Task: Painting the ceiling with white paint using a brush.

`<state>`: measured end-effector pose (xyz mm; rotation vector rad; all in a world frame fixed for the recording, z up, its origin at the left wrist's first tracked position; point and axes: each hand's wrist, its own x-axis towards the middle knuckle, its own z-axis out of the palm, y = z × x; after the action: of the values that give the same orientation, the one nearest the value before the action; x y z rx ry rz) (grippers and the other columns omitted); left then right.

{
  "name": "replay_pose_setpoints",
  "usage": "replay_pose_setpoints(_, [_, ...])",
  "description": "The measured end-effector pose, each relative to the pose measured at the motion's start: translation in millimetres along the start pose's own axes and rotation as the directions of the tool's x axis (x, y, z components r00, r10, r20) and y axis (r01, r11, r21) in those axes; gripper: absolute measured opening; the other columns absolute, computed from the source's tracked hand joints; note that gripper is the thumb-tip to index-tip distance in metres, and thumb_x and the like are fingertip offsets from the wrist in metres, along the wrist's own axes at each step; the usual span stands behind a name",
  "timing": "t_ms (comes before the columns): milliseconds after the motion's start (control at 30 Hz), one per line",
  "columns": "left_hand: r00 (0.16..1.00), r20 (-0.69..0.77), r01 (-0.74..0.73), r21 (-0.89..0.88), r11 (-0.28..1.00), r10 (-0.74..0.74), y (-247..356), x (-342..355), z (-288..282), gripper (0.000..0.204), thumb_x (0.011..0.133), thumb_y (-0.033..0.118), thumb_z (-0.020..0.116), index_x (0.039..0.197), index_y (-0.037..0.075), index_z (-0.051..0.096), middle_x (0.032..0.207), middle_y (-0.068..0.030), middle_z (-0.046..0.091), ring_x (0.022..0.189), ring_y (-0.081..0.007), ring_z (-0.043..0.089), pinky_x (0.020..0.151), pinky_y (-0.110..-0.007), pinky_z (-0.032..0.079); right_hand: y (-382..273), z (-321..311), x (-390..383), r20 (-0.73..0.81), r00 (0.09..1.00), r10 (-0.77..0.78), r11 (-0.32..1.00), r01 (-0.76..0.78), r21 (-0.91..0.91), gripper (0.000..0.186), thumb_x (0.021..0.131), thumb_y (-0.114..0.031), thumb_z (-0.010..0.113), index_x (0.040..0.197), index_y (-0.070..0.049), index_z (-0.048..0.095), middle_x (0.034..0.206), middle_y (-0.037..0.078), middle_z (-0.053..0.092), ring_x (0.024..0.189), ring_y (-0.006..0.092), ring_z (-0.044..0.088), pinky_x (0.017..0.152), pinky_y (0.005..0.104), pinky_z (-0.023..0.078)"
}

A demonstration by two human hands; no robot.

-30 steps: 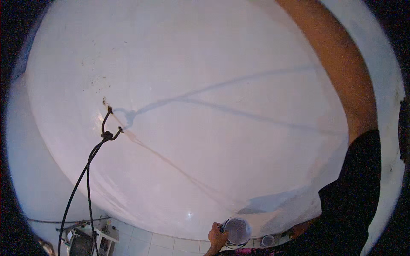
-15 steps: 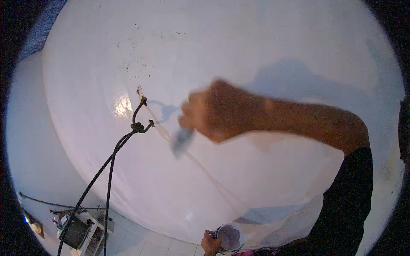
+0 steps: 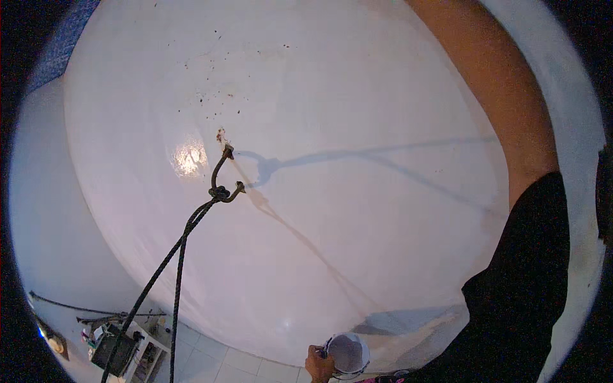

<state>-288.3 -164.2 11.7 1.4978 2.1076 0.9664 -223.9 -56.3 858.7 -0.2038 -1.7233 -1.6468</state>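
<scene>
My left hand is at the bottom edge, gripping a small round pail with pale paint in it. My right forearm rises from a black sleeve along the right side and leaves the picture at the top, so my right hand is out of view. A broad white painted surface fills most of the view. A curved metal hook sticks out of it left of centre.
A dark doubled rope is knotted on the hook and runs down to the lower left. Dark specks and a glossy wet patch lie near the hook. White tiles and a cluttered shelf sit at the bottom left.
Half a second ago my right hand held a brush beside the hook. It has since swung up and out of the picture. The pail stays low in my left hand.
</scene>
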Motion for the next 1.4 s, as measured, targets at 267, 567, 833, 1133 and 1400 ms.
replay_pose_setpoints(267, [0.996, 0.077, -0.008, -0.342, 0.940, 0.037, -3.8, -10.7, -19.3, 0.033, 0.069, 0.023, 0.067, 0.092, 0.007, 0.051, 0.081, -0.0183, 0.061, 0.073, -0.0333, 0.060, 0.064, -0.047, 0.046, -117.4, -11.3, -160.7, 0.178, 0.957, -0.231, 0.970, 0.211, 0.124, 0.027, 0.066, -0.013, 0.066, 0.093, -0.008, 0.065, 0.095, 0.008, 0.061, 0.087, 0.0240, 0.060, 0.072, 0.0372, 0.053])
replay_pose_setpoints(567, [0.996, 0.087, -0.016, -0.157, 0.987, 0.030, 21.1, -10.6, -77.3, 0.040, 0.058, 0.019, 0.069, 0.093, 0.007, 0.052, 0.073, -0.0138, 0.063, 0.070, -0.0352, 0.063, 0.064, -0.047, 0.047, -264.4, -116.9, -273.7, 0.488, 0.862, -0.139, 0.886, -0.112, 0.449, 0.017, 0.074, -0.016, 0.066, 0.088, -0.007, 0.063, 0.095, 0.013, 0.065, 0.080, 0.0224, 0.064, 0.058, 0.0301, 0.055])
replay_pose_setpoints(833, [0.992, 0.101, -0.030, -0.395, 0.918, 0.076, 43.5, 24.0, -92.0, 0.029, 0.063, 0.009, 0.064, 0.087, 0.002, 0.050, 0.068, -0.0143, 0.060, 0.060, -0.0282, 0.059, 0.056, -0.038, 0.046, -366.8, -154.5, -392.6, 0.882, 0.151, 0.446, -0.318, -0.895, 0.314, 0.008, 0.076, -0.006, 0.067, 0.084, -0.004, 0.067, 0.083, 0.009, 0.069, 0.074, 0.0134, 0.064, 0.066, 0.0279, 0.050])
replay_pose_setpoints(1133, [0.981, 0.175, 0.023, -0.527, 0.849, 0.082, 68.9, 30.8, -108.7, 0.024, 0.069, 0.003, 0.062, 0.090, 0.001, 0.049, 0.058, -0.0075, 0.059, 0.048, -0.0125, 0.051, 0.047, -0.030, 0.040, -508.6, -184.3, -435.2, 0.964, -0.261, 0.046, -0.325, -0.917, -0.232, 0.020, 0.073, -0.020, 0.072, 0.086, -0.005, 0.067, 0.076, 0.015, 0.067, 0.069, 0.0300, 0.065, 0.067, 0.0375, 0.053])
replay_pose_setpoints(1400, [0.977, 0.147, -0.090, -0.380, 0.921, 0.156, 69.3, 30.0, -123.2, 0.027, 0.066, 0.003, 0.063, 0.090, 0.003, 0.050, 0.058, -0.0108, 0.059, 0.049, -0.0213, 0.056, 0.049, -0.034, 0.042, -574.7, -163.9, -440.7, 0.966, -0.139, 0.217, -0.180, -0.978, -0.101, 0.020, 0.068, -0.009, 0.069, 0.087, -0.003, 0.064, 0.081, 0.017, 0.067, 0.078, 0.0348, 0.064, 0.069, 0.0405, 0.050])
